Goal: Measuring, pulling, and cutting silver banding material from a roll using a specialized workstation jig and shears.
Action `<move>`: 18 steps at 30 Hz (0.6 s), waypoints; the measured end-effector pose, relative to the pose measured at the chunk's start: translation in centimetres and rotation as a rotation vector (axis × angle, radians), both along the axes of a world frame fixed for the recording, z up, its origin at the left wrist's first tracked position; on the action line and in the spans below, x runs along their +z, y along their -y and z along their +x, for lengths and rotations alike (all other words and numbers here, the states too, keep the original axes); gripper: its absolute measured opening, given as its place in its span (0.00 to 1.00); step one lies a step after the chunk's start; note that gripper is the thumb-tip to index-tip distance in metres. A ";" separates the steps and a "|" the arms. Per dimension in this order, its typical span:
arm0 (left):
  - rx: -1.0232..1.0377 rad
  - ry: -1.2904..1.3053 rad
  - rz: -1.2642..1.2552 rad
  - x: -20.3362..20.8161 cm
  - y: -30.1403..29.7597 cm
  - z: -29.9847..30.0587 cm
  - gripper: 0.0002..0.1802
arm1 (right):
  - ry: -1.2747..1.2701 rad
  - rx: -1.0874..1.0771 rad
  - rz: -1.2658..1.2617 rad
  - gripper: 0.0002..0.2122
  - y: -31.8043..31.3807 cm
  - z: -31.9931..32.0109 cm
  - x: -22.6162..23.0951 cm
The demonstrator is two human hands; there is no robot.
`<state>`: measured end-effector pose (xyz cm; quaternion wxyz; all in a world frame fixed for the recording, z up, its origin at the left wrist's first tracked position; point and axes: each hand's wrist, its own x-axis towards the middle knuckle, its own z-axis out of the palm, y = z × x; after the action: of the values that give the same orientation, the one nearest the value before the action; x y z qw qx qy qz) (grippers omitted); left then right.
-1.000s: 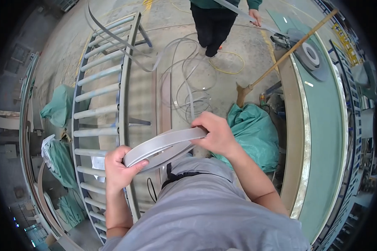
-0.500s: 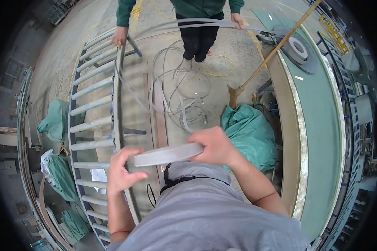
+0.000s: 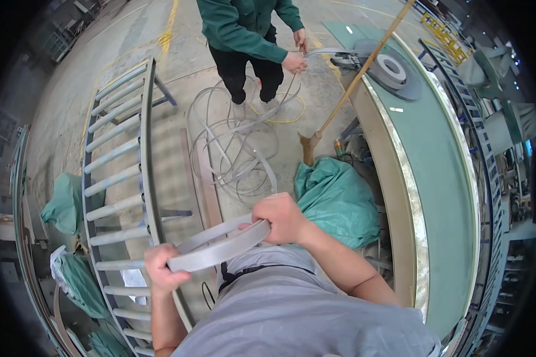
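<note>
A wound ring of flat grey edge-banding strip (image 3: 219, 253) is held in front of my waist. My left hand (image 3: 163, 268) is closed on its left end, thumb along the near side. At the other end my right hand (image 3: 278, 219) grips the ring with curled fingers. From beside my right hand a length of strip (image 3: 268, 166) runs down to loose tangled loops (image 3: 226, 134) on the floor. Beyond them, a person in a green jacket (image 3: 244, 27) has both hands together on the strip near the table's far end.
To the left stands a roller conveyor (image 3: 116, 209). On the right is a long green-topped table (image 3: 438, 178) bearing a grey reel (image 3: 390, 71). A broom (image 3: 351, 86) leans there, above a green plastic sack (image 3: 336, 202). A yellow hose (image 3: 298, 116) lies on the floor.
My left hand has closed on the ring, which is now tilted so its opening shows. The person has shifted and brought both hands together at the strip, leaving the conveyor.
</note>
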<state>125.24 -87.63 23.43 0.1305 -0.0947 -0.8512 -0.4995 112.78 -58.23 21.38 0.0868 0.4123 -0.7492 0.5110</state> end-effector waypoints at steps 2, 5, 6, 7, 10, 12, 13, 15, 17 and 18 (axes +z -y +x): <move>0.013 0.130 0.068 0.1 -0.3 -0.8 0.35 | -0.019 -0.014 0.024 0.14 0.4 0.4 1.1; 0.152 -0.127 0.056 3.9 -4.2 -3.5 0.37 | -0.064 -0.072 0.012 0.13 1.5 0.6 2.4; 0.090 -0.211 -0.216 5.7 -5.8 -3.8 0.33 | -0.086 -0.065 0.040 0.12 1.9 0.8 2.6; 0.026 -0.296 -0.486 6.4 -6.7 -4.1 0.30 | -0.107 -0.058 0.069 0.10 2.2 0.8 2.8; 0.004 -0.061 -0.664 5.8 -7.5 -3.4 0.22 | -0.155 -0.009 0.129 0.08 2.8 0.9 4.2; 0.045 -0.118 -0.658 5.4 -7.1 -3.5 0.17 | -0.136 -0.014 0.131 0.09 2.7 1.0 4.8; 0.038 -0.092 -0.598 4.7 -6.8 -3.1 0.18 | -0.113 -0.018 0.132 0.09 2.6 0.9 5.0; 0.027 -0.073 -0.541 3.8 -6.0 -2.7 0.19 | -0.145 -0.107 0.012 0.10 2.2 0.1 4.3; 0.063 0.002 -0.326 3.1 -5.3 -2.2 0.22 | -0.176 -0.193 -0.106 0.10 1.4 -0.4 2.8; 0.057 -0.004 -0.325 2.5 -4.9 -2.2 0.22 | -0.097 -0.134 -0.047 0.11 0.5 -0.1 1.6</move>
<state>123.09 -82.70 25.92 0.1291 -0.0912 -0.9228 -0.3513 112.66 -58.73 22.99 0.1665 0.3832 -0.7581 0.5008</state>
